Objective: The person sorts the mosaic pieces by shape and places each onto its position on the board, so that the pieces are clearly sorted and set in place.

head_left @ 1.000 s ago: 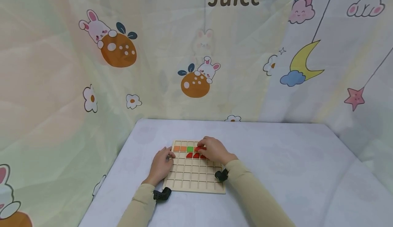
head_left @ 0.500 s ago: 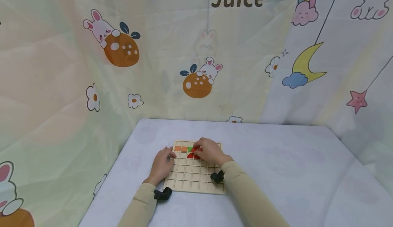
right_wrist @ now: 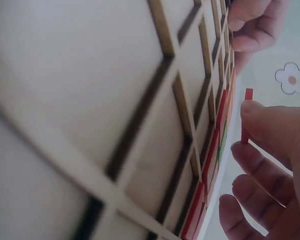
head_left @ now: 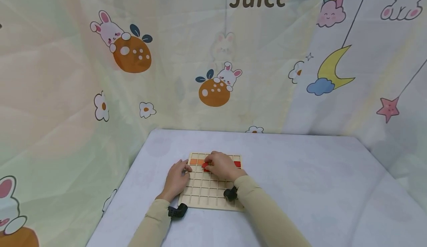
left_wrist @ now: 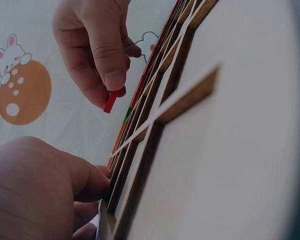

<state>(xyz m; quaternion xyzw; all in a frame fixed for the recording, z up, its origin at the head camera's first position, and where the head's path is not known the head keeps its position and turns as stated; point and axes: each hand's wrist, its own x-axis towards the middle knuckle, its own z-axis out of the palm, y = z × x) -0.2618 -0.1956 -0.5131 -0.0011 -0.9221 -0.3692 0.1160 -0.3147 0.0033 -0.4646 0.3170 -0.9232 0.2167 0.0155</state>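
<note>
A pale wooden grid board (head_left: pixel 210 192) lies flat on the table, and my left hand (head_left: pixel 175 179) holds it by the left edge with curled fingers. Over the upper rows my right hand (head_left: pixel 224 165) pinches a small red tile (right_wrist: pixel 246 117) between thumb and finger, its other fingers loosely bent. In the left wrist view this red tile (left_wrist: pixel 110 102) is apart from the board. Orange tiles (head_left: pixel 193 161) sit in the second row, beside a green tile (right_wrist: pixel 222 142) seen in the wrist views. Another red tile (head_left: pixel 237 164) lies at the row's right end; my right hand hides others.
The white-covered table (head_left: pixel 300 187) extends around the board, widest on the right. A patterned cloth backdrop (head_left: pixel 180 54) rises behind the table's far edge. Black wrist cameras (head_left: pixel 178 211) sit on both wrists, the right one above the board.
My right hand has moved left across the upper rows, keeping a red tile in its pinch. The red tile at the right end has come into view. My left hand stays at the edge.
</note>
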